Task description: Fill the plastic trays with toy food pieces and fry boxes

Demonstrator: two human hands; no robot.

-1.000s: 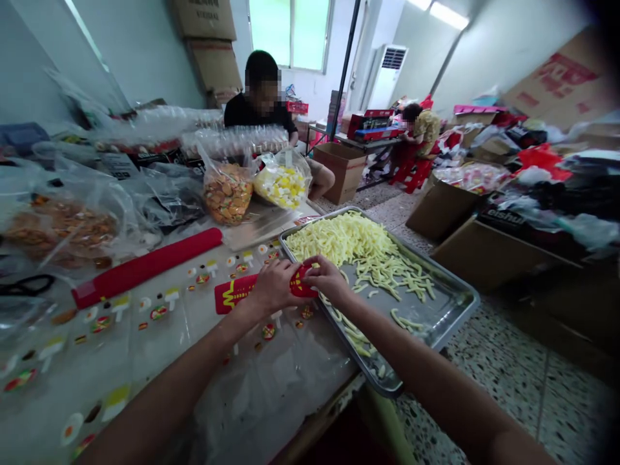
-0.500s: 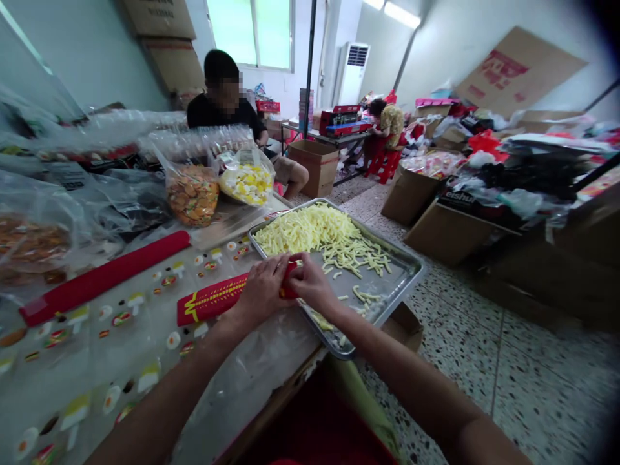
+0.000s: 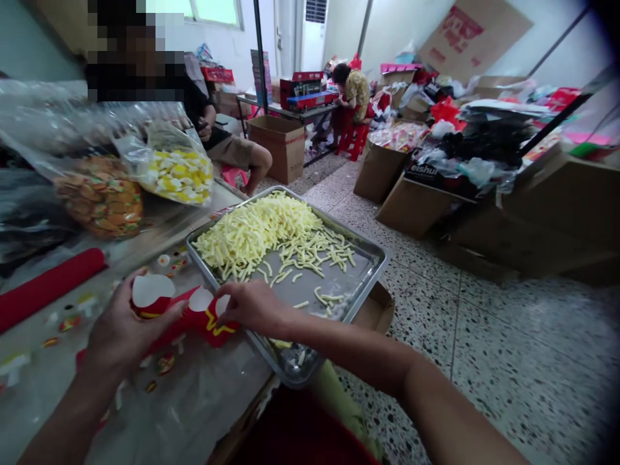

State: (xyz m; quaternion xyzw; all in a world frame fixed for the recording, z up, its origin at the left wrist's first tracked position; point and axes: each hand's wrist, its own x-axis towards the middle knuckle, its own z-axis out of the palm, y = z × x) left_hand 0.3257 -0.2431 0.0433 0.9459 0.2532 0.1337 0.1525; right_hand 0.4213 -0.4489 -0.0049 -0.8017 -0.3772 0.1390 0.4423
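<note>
My left hand (image 3: 119, 329) is wrapped round a small red french-fry carton (image 3: 151, 306) with a white inside, its mouth facing up. To its right, a second red carton (image 3: 199, 299) stands between my hands. The fingers of my right hand (image 3: 252, 309) pinch the rim of a red carton with a yellow zigzag mark (image 3: 219, 330), beside the tray's near left edge. A row of nested red cartons (image 3: 167, 334) lies behind my left thumb, partly hidden. Pale yellow fry-shaped pieces (image 3: 261, 226) are heaped at the far side of the metal tray (image 3: 356, 294).
A long red stack (image 3: 53, 287) lies at the left on the plastic-covered table (image 3: 188, 413). Bags of biscuit-like pieces (image 3: 104, 194) and yellow-white pieces (image 3: 179, 177) stand behind. A seated person (image 3: 213, 135) is across the table. Cardboard boxes (image 3: 416, 203) stand on the floor.
My hands have moved apart, each now on a separate carton taken from the nested row. The view has turned right and come closer to the tray.
</note>
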